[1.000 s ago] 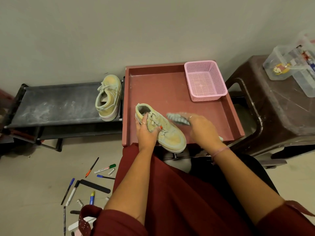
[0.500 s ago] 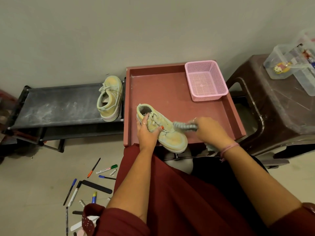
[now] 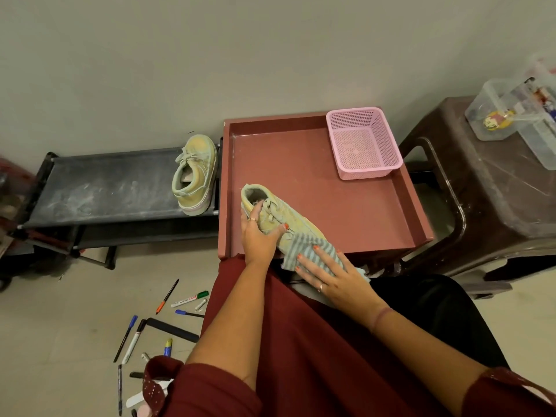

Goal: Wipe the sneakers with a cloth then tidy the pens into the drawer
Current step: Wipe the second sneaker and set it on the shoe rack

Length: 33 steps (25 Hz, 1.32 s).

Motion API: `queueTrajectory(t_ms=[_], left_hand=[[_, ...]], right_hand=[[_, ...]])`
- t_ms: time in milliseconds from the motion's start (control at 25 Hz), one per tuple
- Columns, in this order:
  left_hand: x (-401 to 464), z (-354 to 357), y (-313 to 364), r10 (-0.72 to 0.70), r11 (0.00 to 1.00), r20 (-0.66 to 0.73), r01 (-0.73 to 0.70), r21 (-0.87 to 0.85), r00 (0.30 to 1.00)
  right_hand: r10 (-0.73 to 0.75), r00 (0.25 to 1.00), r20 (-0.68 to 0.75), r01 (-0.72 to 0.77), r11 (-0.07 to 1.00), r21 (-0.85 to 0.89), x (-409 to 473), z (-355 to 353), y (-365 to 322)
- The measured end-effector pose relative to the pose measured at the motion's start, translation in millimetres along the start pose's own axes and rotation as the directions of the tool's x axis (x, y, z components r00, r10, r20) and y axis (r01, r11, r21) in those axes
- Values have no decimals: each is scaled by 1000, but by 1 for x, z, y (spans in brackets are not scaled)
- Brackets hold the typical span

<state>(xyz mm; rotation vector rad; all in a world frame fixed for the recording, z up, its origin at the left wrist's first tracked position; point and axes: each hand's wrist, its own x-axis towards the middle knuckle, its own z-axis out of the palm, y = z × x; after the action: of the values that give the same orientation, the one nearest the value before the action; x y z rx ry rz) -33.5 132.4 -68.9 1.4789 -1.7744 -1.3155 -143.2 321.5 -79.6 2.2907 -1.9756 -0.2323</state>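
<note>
A dusty pale-green sneaker [image 3: 272, 210] lies in the red drawer [image 3: 355, 194], toe toward me. My left hand [image 3: 258, 236] grips its side near the laces. My right hand [image 3: 326, 270] presses a striped grey cloth [image 3: 304, 248] flat over the toe with straight fingers. The second sneaker [image 3: 194, 173] stands on the black rack [image 3: 102, 188] to the left. Several pens and markers [image 3: 186, 302] lie scattered on the floor at lower left.
A pink mesh basket [image 3: 362, 142] sits in the drawer's far right corner. A brown plastic stool [image 3: 487, 188] at right carries clear containers [image 3: 517, 115]. A black strip [image 3: 171, 328] lies among the pens. My red garment covers my lap.
My right hand brought the cloth from above the sneaker's side down and toward me, and now presses it flat over the toe. The left hand kept its hold.
</note>
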Motion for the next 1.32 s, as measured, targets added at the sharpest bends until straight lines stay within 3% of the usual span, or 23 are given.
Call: queueTrajectory(t_ms=[320, 400, 520, 600, 680, 720, 760, 800, 880, 920, 1000, 1080, 1240, 1320], left_hand=[[1, -2, -2, 7, 1000, 31, -7, -1, 999], [0, -2, -1, 17, 1000, 31, -17, -8, 999], [-1, -2, 1, 24, 1000, 21, -23, -18, 999], [0, -1, 0, 23, 1000, 17, -23, -16, 1000], [-1, -1, 0, 22, 1000, 12, -22, -12, 1000], [-2, -2, 1, 24, 1000, 12, -24, -13, 1000], [-2, -2, 2, 26, 1000, 12, -26, -16, 1000], [-2, -3, 2, 28, 999, 11, -28, -18, 1000], [-2, -2, 1, 28, 999, 13, -28, -15, 1000], [-2, -2, 1, 24, 1000, 16, -23, -16, 1000], [-1, -2, -2, 16, 999, 19, -15, -34, 1000], [-1, -2, -3, 5, 998, 18, -4, -56, 1000], [-2, -3, 0, 28, 997, 26, -26, -68, 999], [-2, -4, 1, 30, 998, 31, -28, -48, 999]], right_hand=[[-134, 990, 35, 136, 987, -83, -35, -4, 35], [-32, 996, 85, 36, 999, -41, -46, -7, 51], [303, 952, 50, -307, 939, 157, -50, -21, 87], [546, 837, 30, -506, 754, 419, -38, -39, 104], [746, 642, 175, -625, 377, 683, -8, -58, 108], [785, 587, 197, -614, 273, 741, 9, -59, 102], [777, 594, 206, -588, 245, 771, 25, -64, 92], [719, 664, 208, -548, 278, 789, 39, -59, 77], [504, 833, 230, -478, 445, 757, 51, -38, 35], [439, 859, 262, -484, 534, 693, 50, -30, 15], [429, 864, 265, -500, 665, 555, 35, -30, -7], [436, 858, 272, -505, 618, 603, 18, -42, -15], [396, 870, 294, -493, 671, 554, 38, -37, 8], [336, 868, 365, -496, 606, 622, 62, -30, 23]])
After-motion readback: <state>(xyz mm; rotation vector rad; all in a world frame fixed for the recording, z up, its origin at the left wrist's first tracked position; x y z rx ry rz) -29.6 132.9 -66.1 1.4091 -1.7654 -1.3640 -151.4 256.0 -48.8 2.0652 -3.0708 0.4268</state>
